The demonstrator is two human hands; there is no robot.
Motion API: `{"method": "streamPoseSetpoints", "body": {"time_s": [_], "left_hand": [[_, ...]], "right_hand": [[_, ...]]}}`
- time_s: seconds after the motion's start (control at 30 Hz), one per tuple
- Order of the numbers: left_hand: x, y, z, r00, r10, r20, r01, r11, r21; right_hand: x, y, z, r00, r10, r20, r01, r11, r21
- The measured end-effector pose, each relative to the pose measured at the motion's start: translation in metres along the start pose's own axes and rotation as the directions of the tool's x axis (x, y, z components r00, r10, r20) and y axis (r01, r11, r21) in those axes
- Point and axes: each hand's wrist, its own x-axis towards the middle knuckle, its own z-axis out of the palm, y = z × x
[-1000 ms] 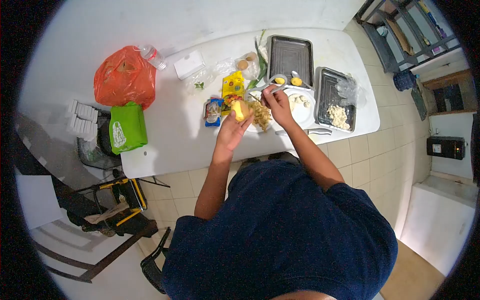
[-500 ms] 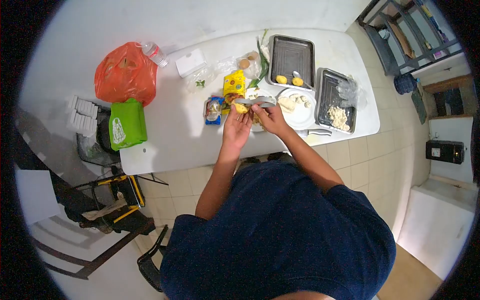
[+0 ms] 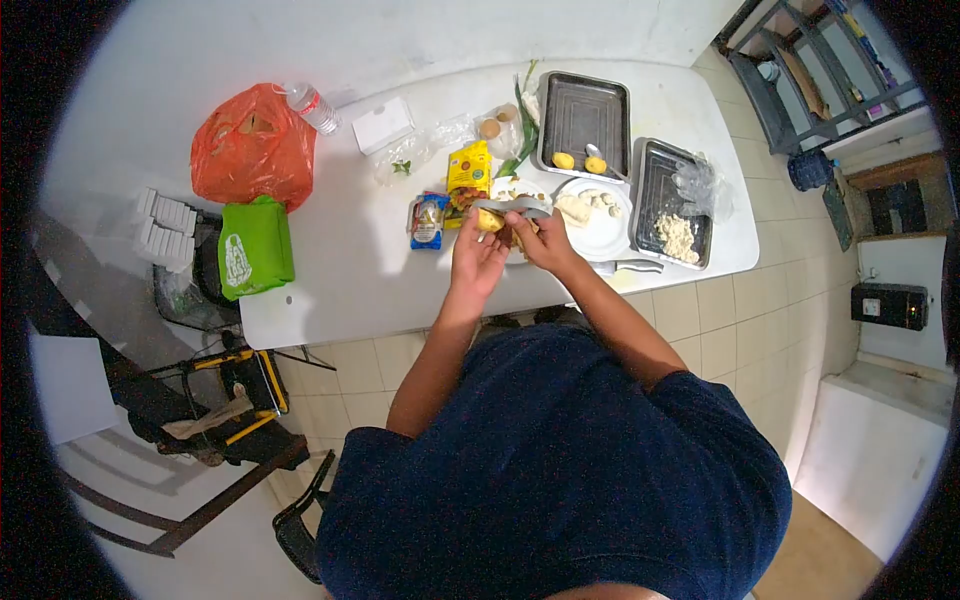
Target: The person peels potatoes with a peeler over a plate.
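Observation:
My left hand holds a yellow potato at its fingertips, over the table's front half. In my right hand is a grey peeler, whose far end lies against the potato. Beneath both hands, a plate with peelings is partly hidden. To the right, a white plate bears a pale block and several small pale pieces. Left of my hands lie a yellow packet and a blue packet.
A dark tray holds two yellow potatoes and a spoon. Another tray holds pale chopped pieces and a plastic bag. A knife lies near the front edge. An orange bag, green bag and bottle are at left.
The peeler in my right hand has come down from above onto the potato. My left hand has turned the potato slightly and shifted a little to the right.

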Motion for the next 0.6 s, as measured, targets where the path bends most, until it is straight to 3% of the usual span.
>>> {"method": "streamPoseSetpoints", "body": {"time_s": [0.2, 0.3, 0.6], "left_hand": [[-0.005, -0.003, 0.003, 1.0, 0.024, -0.012, -0.024, 1.0, -0.002], [-0.005, -0.002, -0.001, 0.999, 0.006, 0.048, -0.007, 1.0, 0.017], [-0.008, 0.002, 0.006, 0.999, 0.031, 0.036, -0.031, 1.0, -0.001]], "right_hand": [[0.005, 0.008, 0.0, 0.993, -0.115, 0.002, 0.115, 0.989, -0.095], [0.008, -0.002, -0.011, 0.996, -0.015, 0.09, 0.016, 1.0, -0.015], [0.012, -0.003, -0.012, 0.993, 0.006, 0.12, 0.004, 0.997, -0.077]]}}
